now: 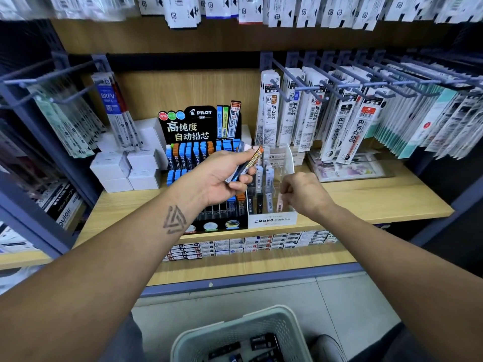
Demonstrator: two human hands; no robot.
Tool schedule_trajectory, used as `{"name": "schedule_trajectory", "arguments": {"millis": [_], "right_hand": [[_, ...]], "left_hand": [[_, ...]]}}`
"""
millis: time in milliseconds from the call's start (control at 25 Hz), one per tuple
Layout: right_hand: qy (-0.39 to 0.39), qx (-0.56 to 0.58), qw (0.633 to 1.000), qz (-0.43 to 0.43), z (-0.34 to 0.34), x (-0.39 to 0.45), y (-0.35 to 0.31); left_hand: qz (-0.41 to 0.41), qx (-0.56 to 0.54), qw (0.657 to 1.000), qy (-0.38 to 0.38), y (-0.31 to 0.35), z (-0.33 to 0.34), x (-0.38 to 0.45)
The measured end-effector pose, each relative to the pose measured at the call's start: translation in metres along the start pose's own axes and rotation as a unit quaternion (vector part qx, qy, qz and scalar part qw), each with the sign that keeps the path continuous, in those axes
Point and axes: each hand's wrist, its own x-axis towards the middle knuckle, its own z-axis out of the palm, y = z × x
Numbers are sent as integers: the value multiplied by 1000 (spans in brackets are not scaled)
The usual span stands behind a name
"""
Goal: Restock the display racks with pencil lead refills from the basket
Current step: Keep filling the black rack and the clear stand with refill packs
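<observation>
1. Left hand (224,176): fingers curled round a small bundle of lead refills (248,163), an orange-labelled tube uppermost with dark ones beneath; held above the black Pilot rack (209,163).
2. Right hand (303,192): fingertips pinching one pale pink refill (280,202), upright, at the front row of the clear rack (285,163) labelled Mono graph. Whether the tube is already seated in its slot cannot be told.
3. Basket (261,325): on the floor below the shelf (379,202), with more dark refill cases inside.
4. Racks: side by side and touching on the shelf. The Pilot rack carries blue and orange caps; the clear rack carries grey, white and black tubes.
5. Step in hand, as judged: seating the pink refill in a front slot of the clear rack.
6. Handling advice:
   - Keep the tube upright and lower it straight down, so neighbouring tubes are not tipped.
   - Match brand and grade to the slot before letting go.
   - Keep the left bundle well above the Pilot caps to avoid knocking them.
   - Turn the label to the front.
7. Progress, as judged: partial; stock is left in hand and basket.
</observation>
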Motion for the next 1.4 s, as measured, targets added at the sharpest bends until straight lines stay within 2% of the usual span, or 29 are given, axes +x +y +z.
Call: {"name": "schedule_trajectory", "arguments": {"millis": [360,400,440,480,520,560,600,640,840,1040,1240,1320,1400], "right_hand": [[45,-38,998,4,-3,2,-6],[55,-19,998,16,-6,3,-8],[64,49,996,31,-11,4,-13],[59,181,980,49,-17,4,-20],[26,349,934,69,-24,1,-29],[-22,495,865,80,-30,-3,-37],[-59,583,807,76,-33,-6,-44],[-77,616,781,68,-32,-8,-47],[-46,655,747,101,-28,-3,-45],[-16,627,774,81,-34,-2,-50],[-6,605,795,41,-32,10,-80],[-3,573,819,12,-28,13,-94],[2,506,862,-20,-21,14,-105]], "left_hand": [[-10,6,1000,-13,-6,3,3],[-13,8,1000,-15,-7,3,2],[-15,14,1000,-14,-9,3,1],[-18,20,1000,-12,-10,3,1],[-19,24,999,-10,-11,3,1],[-20,23,1000,-7,-13,3,1],[-19,20,1000,-3,-14,1,2],[-18,19,1000,1,-15,0,3],[-29,42,998,37,-18,0,0],[-37,72,995,64,-9,-6,1],[17,78,990,116,22,-39,-11],[25,67,990,125,32,-58,-20],[17,50,990,129,37,-75,-30]]}}
